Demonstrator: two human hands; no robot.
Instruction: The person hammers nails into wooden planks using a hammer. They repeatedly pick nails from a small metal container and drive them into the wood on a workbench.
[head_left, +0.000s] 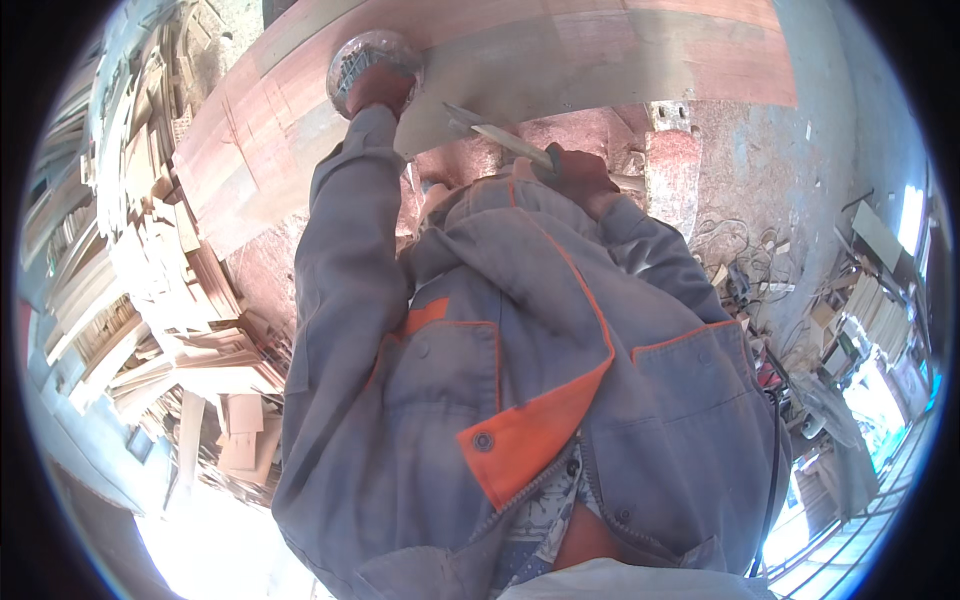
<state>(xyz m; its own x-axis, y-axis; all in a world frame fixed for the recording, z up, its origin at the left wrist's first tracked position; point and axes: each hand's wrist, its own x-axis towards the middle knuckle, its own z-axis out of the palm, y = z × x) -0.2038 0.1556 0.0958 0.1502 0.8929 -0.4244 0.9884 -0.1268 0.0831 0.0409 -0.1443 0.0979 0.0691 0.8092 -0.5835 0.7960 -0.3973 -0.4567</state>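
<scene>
In the upper left, my left hand (381, 86) reaches over a round, shiny, see-through bowl (346, 60). The fingers are hidden, so whether they grip it or rest inside is unclear. The bowl sits on or just above a large wooden panel (600, 52), reddish with greyish patches. My right hand (579, 174), apparently in a dark glove, is closed around a pale flat wooden stick (514, 144) close to my chest. The stick slants up and left over the panel's near edge. A thinner grey piece (463, 114) shows at its far end.
Stacks of thin wood strips and offcuts (150, 225) crowd the left side. A pale worn wooden post (673, 176) stands under the panel's near edge, right of my hand. Cables and scraps (739, 262) litter the reddish, dusty floor (750, 165). More boards (874, 315) lean at the right.
</scene>
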